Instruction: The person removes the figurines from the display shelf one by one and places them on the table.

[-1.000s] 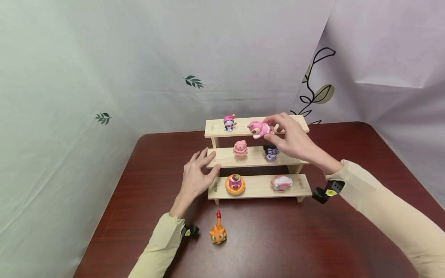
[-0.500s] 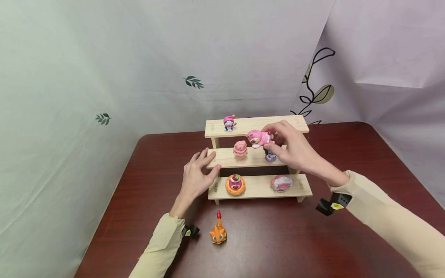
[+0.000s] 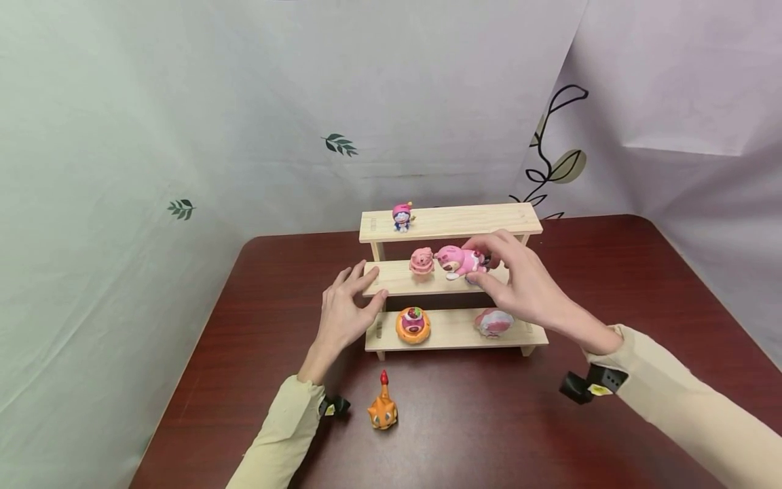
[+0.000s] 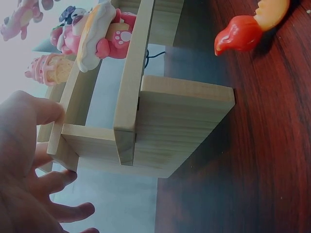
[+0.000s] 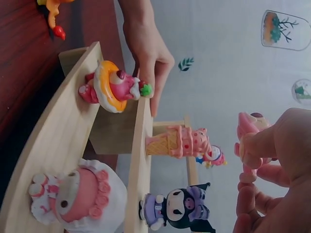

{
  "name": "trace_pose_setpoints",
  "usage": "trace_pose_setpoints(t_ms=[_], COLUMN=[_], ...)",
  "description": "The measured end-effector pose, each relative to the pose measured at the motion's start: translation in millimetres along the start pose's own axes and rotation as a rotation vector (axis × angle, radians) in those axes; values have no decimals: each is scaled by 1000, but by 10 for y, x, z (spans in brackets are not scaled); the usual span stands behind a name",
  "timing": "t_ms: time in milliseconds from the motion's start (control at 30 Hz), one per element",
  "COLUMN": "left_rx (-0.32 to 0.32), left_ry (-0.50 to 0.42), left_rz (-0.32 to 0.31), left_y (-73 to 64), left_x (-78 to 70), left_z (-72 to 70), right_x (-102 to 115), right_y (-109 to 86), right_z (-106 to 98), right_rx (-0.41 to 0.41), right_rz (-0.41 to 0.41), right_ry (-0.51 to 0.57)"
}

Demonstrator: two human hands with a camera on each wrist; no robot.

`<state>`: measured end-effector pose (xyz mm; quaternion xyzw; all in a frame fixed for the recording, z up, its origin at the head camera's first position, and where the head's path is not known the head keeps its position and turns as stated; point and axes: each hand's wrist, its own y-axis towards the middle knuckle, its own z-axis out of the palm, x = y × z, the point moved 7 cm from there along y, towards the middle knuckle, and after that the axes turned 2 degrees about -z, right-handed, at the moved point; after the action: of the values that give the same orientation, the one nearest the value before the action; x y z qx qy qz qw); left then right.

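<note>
My right hand (image 3: pixel 519 282) pinches a pink bear figurine (image 3: pixel 452 258) between thumb and fingers, its body lying sideways in front of the middle tier. In the right wrist view the bear (image 5: pixel 250 128) is partly hidden by the fingers, above a purple-and-black hooded figurine (image 5: pixel 180 208). My left hand (image 3: pixel 345 312) grips the left end of the middle board of a wooden three-tier display stand (image 3: pixel 391 278); the left wrist view shows thumb and fingers around that board end. Left of the bear, a pink ice-cream-cone figurine (image 3: pixel 421 263) stands on the same tier.
On the top tier stands a blue figurine in a pink hat (image 3: pixel 402 217). The bottom tier bears a bear in an orange ring (image 3: pixel 413 325) and a pink-and-white hooded figurine (image 3: pixel 493 322). An orange figurine with a red-tipped tail (image 3: pixel 383 411) lies on the table in front.
My right hand has lowered the pink bear from the top tier's height to in front of the middle tier, covering most of the purple-and-black figurine in the head view. My left hand stays put.
</note>
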<state>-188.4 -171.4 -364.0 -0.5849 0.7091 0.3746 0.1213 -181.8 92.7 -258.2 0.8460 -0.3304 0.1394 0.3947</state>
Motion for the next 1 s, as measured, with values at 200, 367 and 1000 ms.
trace_pose_setpoints(t_ms=[200,367,1000], left_rx=[-8,-14,-2], left_ry=[2,1,0], left_rz=[8,12,4], left_y=[-2,-1,13], left_x=[3,2,15], left_z=[-2,-3,5], right_x=[50,97,225], right_y=[-81,-135,-354], right_z=[37,67,162], right_rx=[-2,-4,30], right_rz=[-20,-42,-41], right_ry=[3,11,71])
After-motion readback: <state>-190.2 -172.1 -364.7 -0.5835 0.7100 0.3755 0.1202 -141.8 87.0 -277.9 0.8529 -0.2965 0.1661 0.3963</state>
